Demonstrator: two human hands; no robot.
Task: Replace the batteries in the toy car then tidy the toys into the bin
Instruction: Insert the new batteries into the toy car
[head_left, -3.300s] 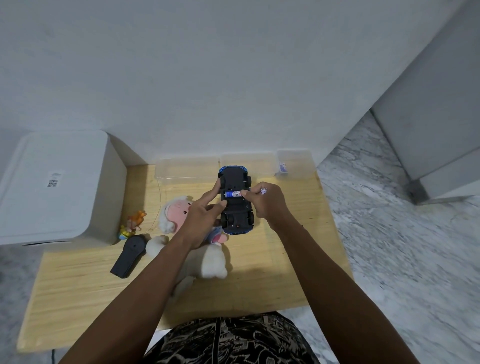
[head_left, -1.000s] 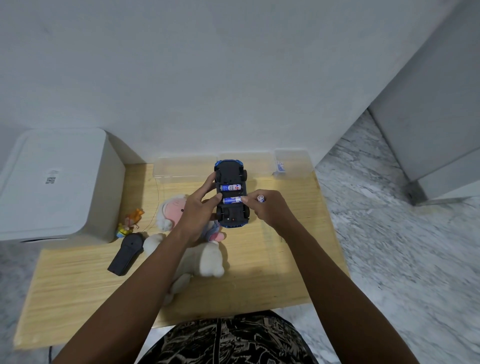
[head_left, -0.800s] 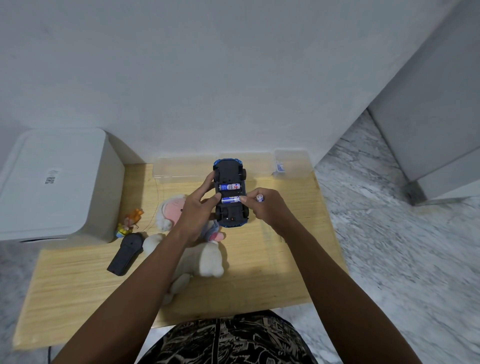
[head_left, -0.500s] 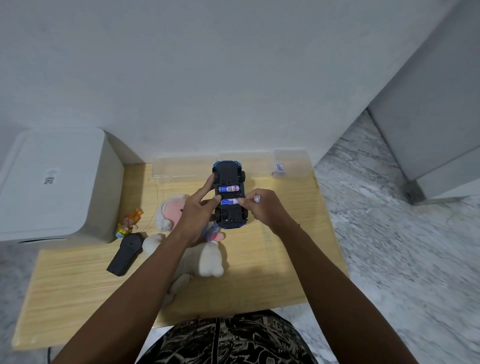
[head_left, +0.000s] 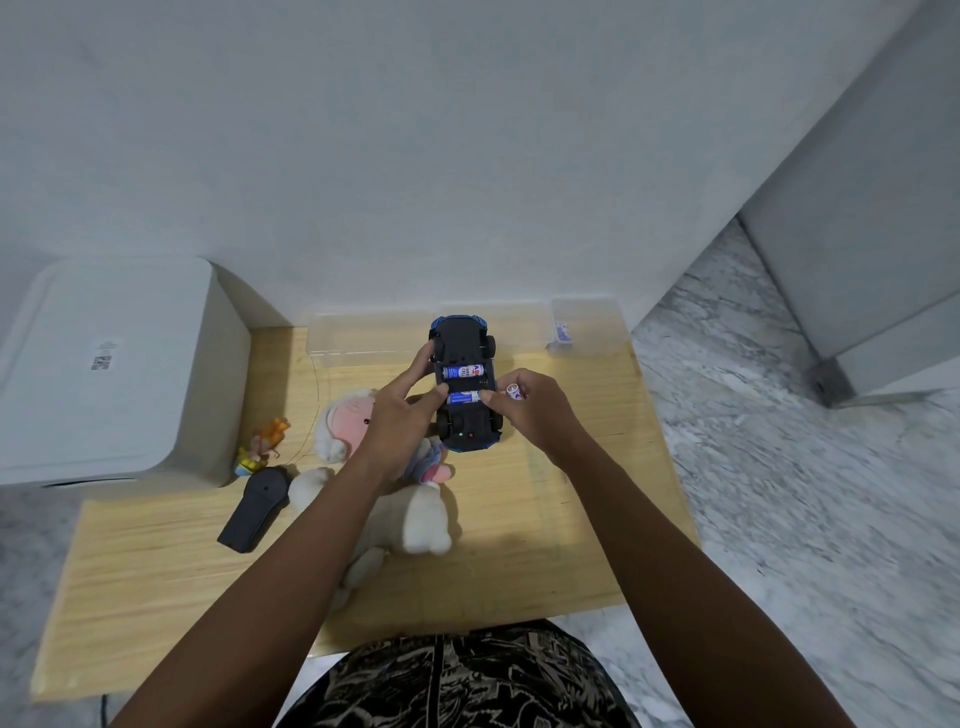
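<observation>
A blue toy car (head_left: 464, 358) is held upside down above the wooden table (head_left: 156, 561), its battery bay uncovered. Two blue batteries lie in the bay, one farther (head_left: 464, 371) and one nearer (head_left: 464, 398). My left hand (head_left: 402, 415) grips the car's left side, thumb at the nearer battery's left end. My right hand (head_left: 535, 410) presses that battery's right end with thumb and forefinger and also holds a spare battery (head_left: 513, 391) in its fingers. A clear plastic bin (head_left: 363, 338) stands behind the car against the wall.
A white and pink plush toy (head_left: 384, 499) lies under my left arm. Left of it lie a black remote control (head_left: 254, 509) and a small orange figure (head_left: 262, 444). A small clear box (head_left: 584, 327) sits at the back right, a white appliance (head_left: 109, 364) at the left.
A second battery has gone into the bay nearer me since the earliest frame. Over the last second my hands and the car have barely moved.
</observation>
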